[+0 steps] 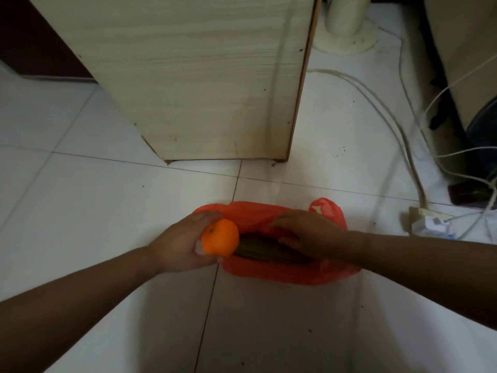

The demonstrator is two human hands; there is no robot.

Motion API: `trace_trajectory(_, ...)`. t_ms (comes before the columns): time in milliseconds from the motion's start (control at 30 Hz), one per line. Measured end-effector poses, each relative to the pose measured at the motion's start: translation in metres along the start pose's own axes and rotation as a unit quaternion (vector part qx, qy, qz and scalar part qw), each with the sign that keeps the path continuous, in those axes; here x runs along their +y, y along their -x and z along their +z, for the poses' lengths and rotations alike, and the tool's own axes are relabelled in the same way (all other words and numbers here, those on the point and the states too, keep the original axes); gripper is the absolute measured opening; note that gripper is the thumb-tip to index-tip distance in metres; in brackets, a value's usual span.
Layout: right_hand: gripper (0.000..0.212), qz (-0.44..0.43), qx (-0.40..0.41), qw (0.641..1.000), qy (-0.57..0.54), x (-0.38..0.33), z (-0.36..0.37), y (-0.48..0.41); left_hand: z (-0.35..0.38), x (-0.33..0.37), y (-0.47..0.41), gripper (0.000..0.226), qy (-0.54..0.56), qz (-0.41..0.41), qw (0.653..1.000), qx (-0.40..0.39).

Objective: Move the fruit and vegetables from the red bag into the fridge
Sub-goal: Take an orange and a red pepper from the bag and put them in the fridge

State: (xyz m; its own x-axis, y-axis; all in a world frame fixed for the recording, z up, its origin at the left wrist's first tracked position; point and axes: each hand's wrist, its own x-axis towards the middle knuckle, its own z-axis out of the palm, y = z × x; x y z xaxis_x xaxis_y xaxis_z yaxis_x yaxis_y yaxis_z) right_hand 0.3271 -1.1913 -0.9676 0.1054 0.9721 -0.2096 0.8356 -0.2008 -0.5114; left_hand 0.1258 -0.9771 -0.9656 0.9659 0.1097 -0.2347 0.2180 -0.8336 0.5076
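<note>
Gripping an orange [220, 237] in curled fingers, the left hand [177, 243] holds the fruit just at the left edge of the red plastic bag [282, 273], palm turned inward and thumb over the top of the fruit, whose small green stem end faces up. The bag lies crumpled on the white tiled floor [107, 211] with its mouth open towards the person, and one handle loop sticks up at its far right corner. Inside it lies a long dark green vegetable [258, 247] (a cucumber or something like it, too dim to name), stretched lengthwise from beside the orange towards the right. The right hand [312, 232] is over the bag's mouth with its fingers bent down onto the red plastic and its thumb close against the vegetable; whether it actually grips the bag or the vegetable cannot be told. Beyond the bag a pale wood-grain cabinet [201, 76] stands on the floor. To its right sits the round cream base of a pedestal fan [347, 30], and pale cables [403, 135] run down the right side to a power strip [427, 223] near the bag.
</note>
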Motion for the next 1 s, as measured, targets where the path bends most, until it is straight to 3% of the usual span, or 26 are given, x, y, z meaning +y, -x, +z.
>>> trace_trajectory(300, 0.067, 0.076, -0.059, 0.993, 0.064, 0.020, -0.005, -0.021, 0.001, 0.010, -0.032, 0.086, 0.015, 0.053, 0.998, -0.024)
trace_trajectory(467, 0.078, 0.104, -0.089, 0.990, 0.022, 0.034, -0.003, -0.032, 0.013, 0.002, -0.047, 0.089, 0.032, -0.017, 0.992, -0.120)
trace_trajectory(567, 0.077, 0.105, -0.095, 0.990, -0.016, 0.039, -0.002, -0.036, 0.022, -0.004, -0.045, 0.088, 0.081, -0.052, 0.989, -0.112)
trace_trajectory(800, 0.080, 0.091, -0.080, 0.991, -0.061, 0.047, 0.000, -0.037, 0.029, -0.011, -0.046, 0.088, 0.091, -0.044, 0.990, -0.103)
trace_trajectory(1000, 0.059, -0.001, -0.096, 0.993, 0.072, 0.048, 0.002, -0.030, 0.032, -0.019, -0.051, 0.086, 0.099, -0.050, 0.989, -0.096)
